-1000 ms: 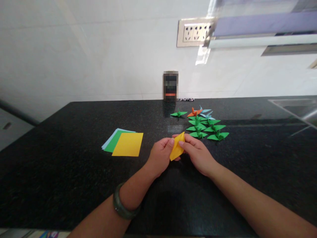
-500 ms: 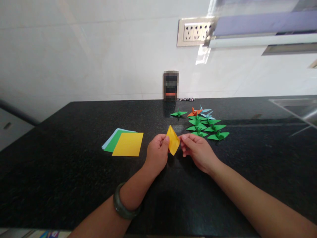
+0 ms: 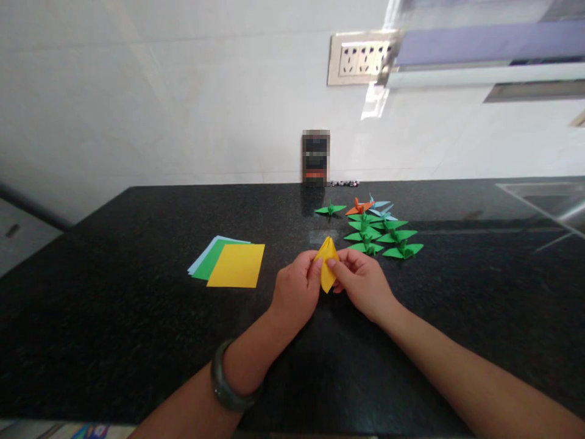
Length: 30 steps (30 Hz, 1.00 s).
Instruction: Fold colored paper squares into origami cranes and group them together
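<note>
Between my hands is a folded piece of yellow origami paper (image 3: pixel 328 277), held upright above the counter in a narrow diamond shape. My left hand (image 3: pixel 298 283) pinches its left edge, thumb on the near face. My right hand (image 3: pixel 363 281) grips the right edge, with its thumb pressed on the front and its fingers curled behind. Just beyond my right hand stand several green paper cranes (image 3: pixel 403 250). An orange paper crane (image 3: pixel 359 207) and light blue paper cranes (image 3: pixel 386 213) sit behind them.
Left of my hands lie square sheets: a yellow sheet (image 3: pixel 236 266) overlapping green and light blue ones. One green crane (image 3: pixel 330 209) stands apart at the back. A blurred dark upright object (image 3: pixel 315 157) leans at the wall, below a socket panel (image 3: pixel 361 59). The black counter (image 3: pixel 137 341) spreads around.
The folded yellow paper has shifted slightly right and turned, looking narrower. My right hand's thumb has come onto its front face, and my left hand has moved a little right.
</note>
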Motion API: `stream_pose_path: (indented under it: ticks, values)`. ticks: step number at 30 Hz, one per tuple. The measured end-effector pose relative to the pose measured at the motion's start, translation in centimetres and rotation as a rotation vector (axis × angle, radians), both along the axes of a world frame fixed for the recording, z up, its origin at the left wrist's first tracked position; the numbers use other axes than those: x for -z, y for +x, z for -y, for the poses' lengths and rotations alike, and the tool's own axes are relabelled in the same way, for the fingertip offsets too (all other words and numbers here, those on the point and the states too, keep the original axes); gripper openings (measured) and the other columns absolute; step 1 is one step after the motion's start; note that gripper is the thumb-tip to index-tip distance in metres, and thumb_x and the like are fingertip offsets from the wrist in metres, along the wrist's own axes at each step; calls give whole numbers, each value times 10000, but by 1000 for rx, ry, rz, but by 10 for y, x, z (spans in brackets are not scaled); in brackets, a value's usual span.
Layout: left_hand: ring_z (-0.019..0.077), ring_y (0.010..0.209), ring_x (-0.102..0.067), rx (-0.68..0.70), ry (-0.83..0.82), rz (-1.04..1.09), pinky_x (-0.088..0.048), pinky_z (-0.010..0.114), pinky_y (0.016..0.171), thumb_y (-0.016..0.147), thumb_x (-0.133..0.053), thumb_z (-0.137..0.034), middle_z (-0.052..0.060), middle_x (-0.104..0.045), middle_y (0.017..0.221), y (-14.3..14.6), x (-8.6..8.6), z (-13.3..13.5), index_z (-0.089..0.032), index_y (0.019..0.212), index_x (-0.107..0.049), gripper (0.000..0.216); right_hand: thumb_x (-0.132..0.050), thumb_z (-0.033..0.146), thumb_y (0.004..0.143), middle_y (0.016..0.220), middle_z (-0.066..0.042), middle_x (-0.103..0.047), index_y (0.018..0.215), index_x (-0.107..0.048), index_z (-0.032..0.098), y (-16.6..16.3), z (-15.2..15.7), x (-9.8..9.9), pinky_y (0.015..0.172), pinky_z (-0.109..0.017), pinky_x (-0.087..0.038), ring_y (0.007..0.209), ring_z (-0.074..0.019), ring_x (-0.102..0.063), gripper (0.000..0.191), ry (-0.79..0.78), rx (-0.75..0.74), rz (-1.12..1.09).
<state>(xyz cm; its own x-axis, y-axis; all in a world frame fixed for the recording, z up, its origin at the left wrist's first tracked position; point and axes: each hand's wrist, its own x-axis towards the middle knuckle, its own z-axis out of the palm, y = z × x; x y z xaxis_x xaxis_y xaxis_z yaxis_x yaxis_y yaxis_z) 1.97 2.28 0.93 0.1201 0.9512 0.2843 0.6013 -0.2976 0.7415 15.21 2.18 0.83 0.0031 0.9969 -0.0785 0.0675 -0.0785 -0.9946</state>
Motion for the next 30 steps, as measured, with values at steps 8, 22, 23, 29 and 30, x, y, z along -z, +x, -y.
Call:
stream_pose_path:
  ticks: [8,22,23,29,30]
  values:
    - [165,764,-634,56,-21,-20,-443,246,671,833,-427,-243,51,-687,864,0,1,0,-168,1010,-595,255,-528,258,725,630,20,-536,786,-522,175,1,-1,10,459,-222,-417,501,-94,-486,104,173,-8,184]
    - [133,622,-612,-19,-98,220,-432,220,581,824,-456,-301,22,-683,747,-1,5,-4,-165,949,-602,235,-587,387,721,583,20,-540,799,-546,149,3,-2,-2,466,-215,-451,501,-84,-502,254,9,-3,-168]
    - [134,628,-616,-15,-113,239,-438,221,585,819,-464,-303,26,-685,755,-1,5,-5,-162,948,-601,235,-604,395,712,583,13,-555,786,-562,143,4,-3,-2,474,-212,-455,507,-83,-512,266,-3,4,-202]
    - [137,608,-623,18,-216,345,-451,219,558,793,-500,-303,33,-689,737,2,1,-5,-140,925,-603,234,-717,369,614,588,20,-574,757,-598,142,6,-4,2,453,-185,-441,506,-73,-514,293,-60,3,-301]
    - [135,605,-622,30,-228,354,-449,215,552,785,-511,-302,31,-687,730,3,1,-5,-138,915,-606,229,-725,375,602,578,25,-567,751,-595,143,6,-4,2,444,-184,-436,495,-71,-507,305,-68,4,-305]
